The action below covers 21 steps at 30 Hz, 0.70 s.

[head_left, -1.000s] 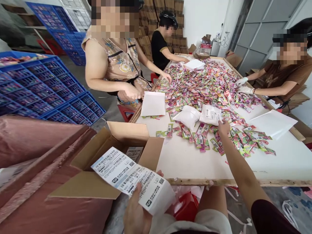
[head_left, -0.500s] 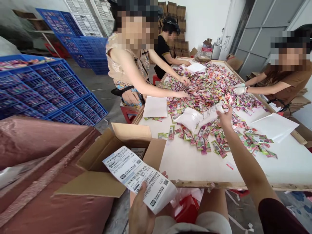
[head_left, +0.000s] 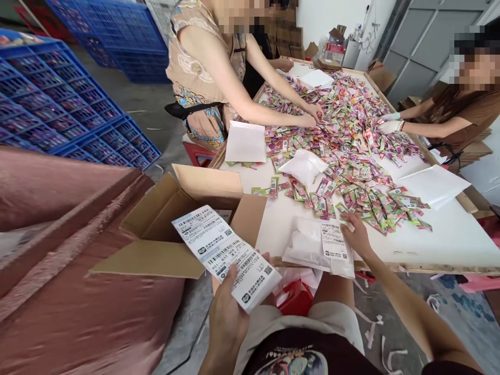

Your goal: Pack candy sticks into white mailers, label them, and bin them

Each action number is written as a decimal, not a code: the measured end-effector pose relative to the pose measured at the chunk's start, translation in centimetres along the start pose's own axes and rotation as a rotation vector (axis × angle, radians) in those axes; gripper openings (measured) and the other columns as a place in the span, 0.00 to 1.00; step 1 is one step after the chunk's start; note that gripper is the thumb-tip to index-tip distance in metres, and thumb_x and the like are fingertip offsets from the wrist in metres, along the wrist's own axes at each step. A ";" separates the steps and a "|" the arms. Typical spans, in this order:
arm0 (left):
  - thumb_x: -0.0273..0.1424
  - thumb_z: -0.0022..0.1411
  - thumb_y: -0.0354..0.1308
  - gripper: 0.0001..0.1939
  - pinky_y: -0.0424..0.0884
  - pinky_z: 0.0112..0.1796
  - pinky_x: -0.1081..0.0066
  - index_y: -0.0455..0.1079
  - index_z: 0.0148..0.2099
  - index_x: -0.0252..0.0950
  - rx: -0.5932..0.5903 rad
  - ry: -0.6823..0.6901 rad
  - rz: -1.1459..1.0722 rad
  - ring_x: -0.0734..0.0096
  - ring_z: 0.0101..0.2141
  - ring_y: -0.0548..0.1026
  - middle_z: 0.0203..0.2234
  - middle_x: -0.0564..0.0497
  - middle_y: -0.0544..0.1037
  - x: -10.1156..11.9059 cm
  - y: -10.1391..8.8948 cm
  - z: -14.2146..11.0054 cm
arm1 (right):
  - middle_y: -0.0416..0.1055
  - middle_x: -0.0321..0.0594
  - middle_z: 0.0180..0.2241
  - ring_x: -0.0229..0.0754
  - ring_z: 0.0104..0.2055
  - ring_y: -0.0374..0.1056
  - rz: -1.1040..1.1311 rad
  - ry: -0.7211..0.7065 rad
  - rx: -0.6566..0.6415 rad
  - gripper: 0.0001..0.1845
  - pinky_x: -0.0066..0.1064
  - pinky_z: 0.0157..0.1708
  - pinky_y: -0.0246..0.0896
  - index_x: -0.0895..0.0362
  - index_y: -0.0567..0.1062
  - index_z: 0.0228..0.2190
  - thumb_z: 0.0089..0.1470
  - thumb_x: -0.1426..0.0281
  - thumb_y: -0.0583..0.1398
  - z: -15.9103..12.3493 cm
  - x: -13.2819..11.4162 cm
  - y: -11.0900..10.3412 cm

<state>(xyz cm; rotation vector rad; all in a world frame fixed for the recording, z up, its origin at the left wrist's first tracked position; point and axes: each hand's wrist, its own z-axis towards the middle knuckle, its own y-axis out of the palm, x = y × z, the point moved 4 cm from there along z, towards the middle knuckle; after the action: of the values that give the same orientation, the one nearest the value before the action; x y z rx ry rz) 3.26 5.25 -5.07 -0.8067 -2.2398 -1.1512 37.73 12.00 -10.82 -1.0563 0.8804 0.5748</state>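
My left hand (head_left: 228, 317) is closed on a strip of white shipping labels (head_left: 224, 255) with barcodes, held up over my lap beside an open cardboard box (head_left: 177, 224). My right hand (head_left: 356, 234) grips a white plastic mailer bag (head_left: 316, 245) bearing a printed label, lying at the near edge of the white table (head_left: 441, 242). Just beyond it spreads a heap of small colourful sachets (head_left: 351, 151). A second white bag (head_left: 302, 166) lies further up the table.
A person in a patterned top (head_left: 203, 67) leans over the sachets from the left. A gloved person (head_left: 464, 104) works at the right. Blue crates (head_left: 58, 109) stand at the left, a white mailer (head_left: 245, 141) and a stack of them (head_left: 433, 185) lie on the table. A red stool (head_left: 297, 297) sits below.
My right hand picked up the labelled white bag from the sachet heap and drew it back to the table's near edge. My view tilted down; the left hand kept the labels.
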 end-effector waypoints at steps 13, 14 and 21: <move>0.32 0.67 0.52 0.23 0.74 0.49 0.47 0.66 0.61 0.28 -0.005 -0.058 0.073 0.46 0.46 0.81 0.36 0.37 0.85 -1.9 0.7 -0.3 | 0.46 0.57 0.69 0.61 0.70 0.42 -0.529 -0.297 -0.780 0.71 0.56 0.67 0.35 0.59 0.48 0.68 0.32 0.40 0.68 -2.6 -1.5 4.8; 0.31 0.67 0.53 0.23 0.75 0.49 0.48 0.65 0.62 0.30 -0.008 -0.050 0.070 0.47 0.46 0.81 0.38 0.38 0.85 -1.9 0.7 -0.3 | 0.45 0.57 0.69 0.61 0.71 0.41 -0.515 -0.296 -0.757 0.71 0.55 0.67 0.35 0.60 0.48 0.68 0.32 0.40 0.68 -2.8 -1.4 4.5; 0.28 0.62 0.60 0.20 0.77 0.48 0.54 0.71 0.57 0.33 0.073 -0.002 0.139 0.52 0.43 0.82 0.40 0.41 0.85 -1.9 -0.7 -0.2 | 0.72 0.59 0.48 0.64 0.53 0.65 -0.427 0.235 -0.083 0.36 0.58 0.53 0.56 0.61 0.77 0.42 0.52 0.41 0.56 -6.4 1.3 -1.7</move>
<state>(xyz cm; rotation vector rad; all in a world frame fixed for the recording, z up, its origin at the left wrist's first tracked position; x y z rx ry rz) 4.12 4.24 -6.57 -0.9179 -2.1760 -0.9982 37.59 5.46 -12.48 -1.3609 0.8047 0.1307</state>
